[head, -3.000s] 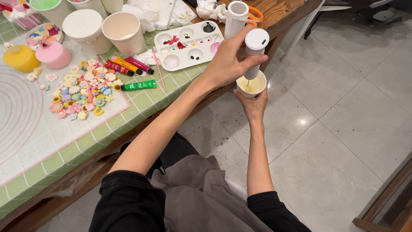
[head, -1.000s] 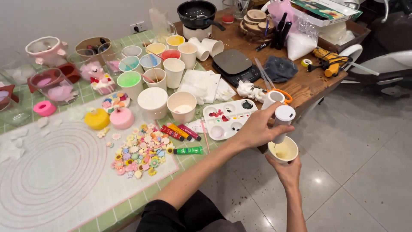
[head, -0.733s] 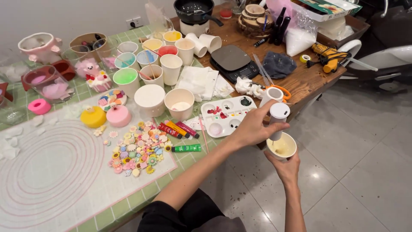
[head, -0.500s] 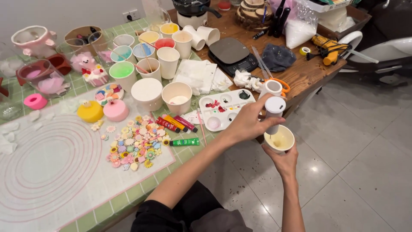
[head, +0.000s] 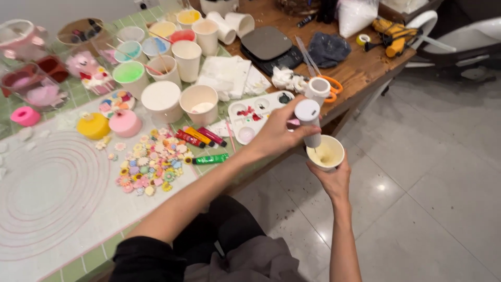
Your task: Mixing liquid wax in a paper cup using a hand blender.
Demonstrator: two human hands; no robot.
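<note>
The left hand (head: 274,137) grips a white tube (head: 309,121) upright over the paper cup (head: 325,152) clasped in the right hand (head: 334,180), apparently mid-mixing; next calls for steady tilting off the tabletop (head: 360,68)

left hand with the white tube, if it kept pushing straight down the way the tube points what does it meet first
Most likely the creamy liquid inside the paper cup held by the right hand. The white tube in the left hand points down into it; the exact gap is unclear.

A green-tiled table (head: 83,94) carries a white ringed mat (head: 52,198), paper cups (head: 201,104), paint tubes (head: 201,138) and a palette (head: 255,115); the adjoining wooden table (head: 360,68) holds a scale (head: 269,44), scissors (head: 329,89) and a drill (head: 394,36).
</note>
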